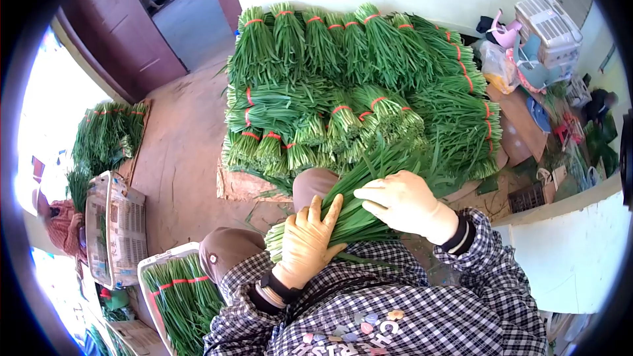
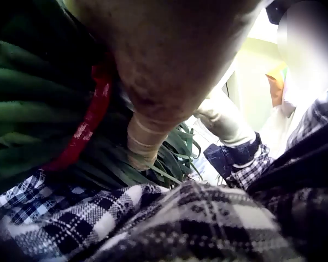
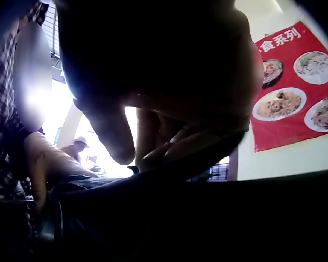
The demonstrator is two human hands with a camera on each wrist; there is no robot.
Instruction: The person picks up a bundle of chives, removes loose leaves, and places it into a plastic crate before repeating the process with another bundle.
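A bundle of garlic chives (image 1: pixel 356 221) lies across the lap, pale cut stems to the left and green leaves fanning right. My gloved left hand (image 1: pixel 305 244) grips it near the stem end, fingers over the top and thumb on the near side. In the left wrist view, a red band (image 2: pixel 90 123) crosses the leaves beside that hand. My gloved right hand (image 1: pixel 409 206) is over the leafy part, its thumb and forefinger extended leftward. The right wrist view is dark, with the right fingers (image 3: pixel 112 134) above a dark leafy edge.
Banded chive bundles (image 1: pixel 330 46) form a large pile ahead. A crate (image 1: pixel 148 270) of chives stands at the left knee, and another plastic crate (image 1: pixel 119 231) farther left beside a seated person (image 1: pixel 64 224). Bags and baskets (image 1: pixel 541 46) crowd the right wall.
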